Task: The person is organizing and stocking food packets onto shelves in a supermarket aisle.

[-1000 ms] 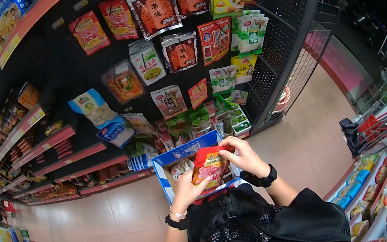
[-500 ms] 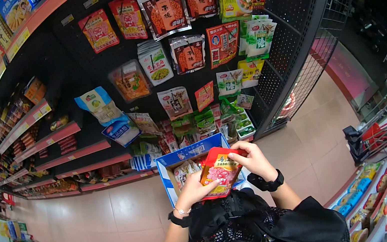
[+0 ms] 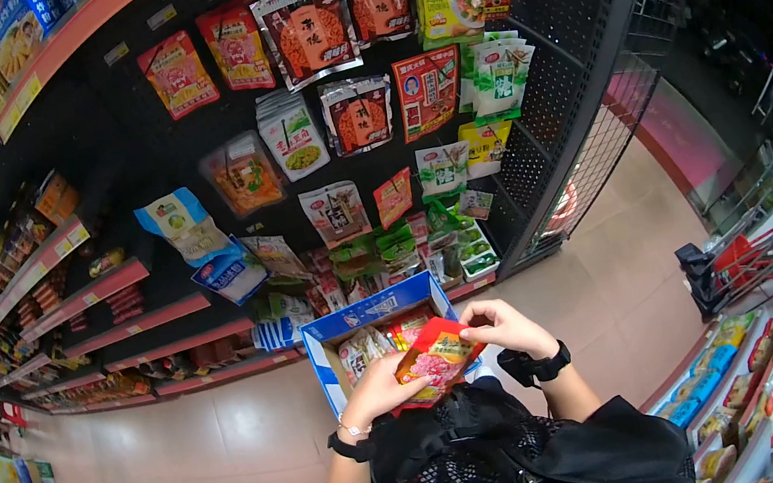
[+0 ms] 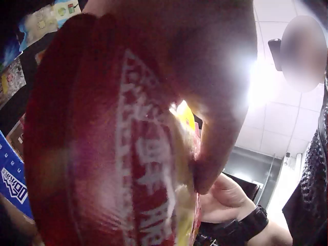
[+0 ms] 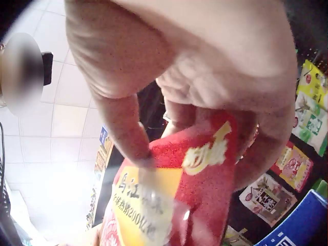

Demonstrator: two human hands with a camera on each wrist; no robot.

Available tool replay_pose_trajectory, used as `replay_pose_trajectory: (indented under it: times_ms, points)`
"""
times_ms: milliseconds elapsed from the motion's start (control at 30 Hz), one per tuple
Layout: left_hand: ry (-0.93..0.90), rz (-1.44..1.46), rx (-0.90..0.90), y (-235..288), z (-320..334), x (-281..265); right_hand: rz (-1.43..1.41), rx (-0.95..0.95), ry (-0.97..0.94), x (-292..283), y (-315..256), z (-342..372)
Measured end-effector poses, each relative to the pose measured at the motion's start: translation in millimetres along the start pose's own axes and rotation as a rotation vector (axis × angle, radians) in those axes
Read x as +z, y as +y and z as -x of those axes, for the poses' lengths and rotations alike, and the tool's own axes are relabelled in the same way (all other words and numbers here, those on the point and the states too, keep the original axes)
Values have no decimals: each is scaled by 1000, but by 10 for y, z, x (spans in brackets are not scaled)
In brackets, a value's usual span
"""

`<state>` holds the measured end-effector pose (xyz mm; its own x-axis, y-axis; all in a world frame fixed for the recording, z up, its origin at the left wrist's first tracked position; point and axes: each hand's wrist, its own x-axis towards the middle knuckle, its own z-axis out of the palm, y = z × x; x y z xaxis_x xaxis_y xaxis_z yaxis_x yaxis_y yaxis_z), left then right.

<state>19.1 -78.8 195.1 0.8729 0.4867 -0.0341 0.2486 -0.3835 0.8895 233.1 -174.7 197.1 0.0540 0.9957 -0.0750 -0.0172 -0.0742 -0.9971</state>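
Both hands hold a red and yellow food packet (image 3: 440, 352) over the near side of a blue cardboard box (image 3: 327, 377). With its thumb across the printed front, the left hand (image 3: 377, 390) grips the packet's lower left part. At the upper right corner, the right hand (image 3: 508, 325) pinches the red edge between thumb and fingers, as the right wrist view also shows. The packet's red back (image 4: 102, 154) fills much of the left wrist view. Inside the box lie a whitish packet (image 3: 363, 348) and some red packets (image 3: 409, 329).
Ahead stands a black pegboard rack with hanging seasoning pouches (image 3: 308, 31). Shelves of packaged goods (image 3: 84, 310) run along the left. A wire-mesh end panel (image 3: 608, 141) borders the rack, and a red shopping cart (image 3: 763, 258) stands at right. Tiled floor (image 3: 226, 439) lies below.
The packet has tipped flatter and its upper edge has lowered, so more of the box's contents shows. Both hands keep their hold, and the head view has shifted slightly.
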Motion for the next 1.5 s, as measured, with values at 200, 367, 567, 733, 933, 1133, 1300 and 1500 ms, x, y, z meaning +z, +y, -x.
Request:
replay_pose_trajectory:
  times_ms: [200, 367, 567, 733, 933, 1133, 1300, 1500]
  points:
    - [-2, -166, 105, -170, -15, 62, 205, -208, -249, -40, -60, 38]
    - [-18, -88, 0, -342, 62, 136, 388, -115, -245, 133, -136, -56]
    - [24, -10, -199, -466, 275, 75, 732, -202, -159, 250, -101, -163]
    - [40, -160, -280, -609, 489, 4, 972, -286, -108, 128, 15, -259]
    - [89, -151, -397, -569, 679, -36, 1088, -174, -249, 153, 42, -418]
    - [134, -52, -492, -635, 760, 53, 946, -408, -431, 438, 156, -593]
    - [460, 65, -260, -580, 631, 161, 656, -357, -621, 686, 26, -676]
    - [481, 582, -113, -923, 620, 172, 618, -372, -713, 1044, 2, -866]
